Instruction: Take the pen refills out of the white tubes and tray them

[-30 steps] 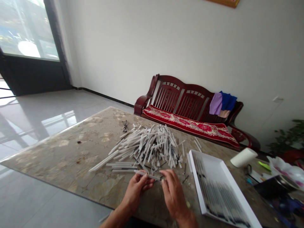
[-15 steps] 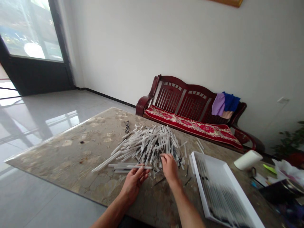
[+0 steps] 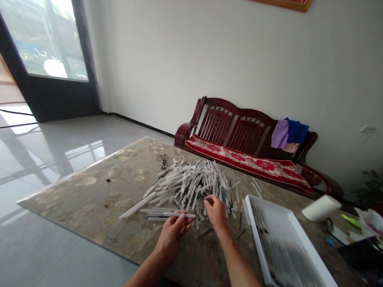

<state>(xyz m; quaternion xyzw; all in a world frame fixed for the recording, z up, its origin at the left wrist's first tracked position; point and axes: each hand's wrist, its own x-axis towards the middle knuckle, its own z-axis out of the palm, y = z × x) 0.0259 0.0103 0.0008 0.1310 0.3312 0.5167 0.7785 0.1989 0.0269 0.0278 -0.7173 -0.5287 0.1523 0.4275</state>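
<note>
A slender white tube lies level between the thumb and fingers of my left hand, which is closed on it. My right hand is beside it at the near edge of a heap, with thumb and forefinger pinched together. A small dark bit shows at those fingertips, too small to name. The heap is made of many white tubes with some dark thin sticks among them. A few tubes lie apart just left of my left hand.
A white box at right holds rows of slim dark-grey and whitish sticks, blurred. Farther right are a white roll and clutter. Black glasses lie behind the heap on the patterned table. A wooden bench stands beyond.
The whole view has shifted slightly, so everything sits a little farther right and lower. Both hands keep nearly the same pose, the left still holding the white tube.
</note>
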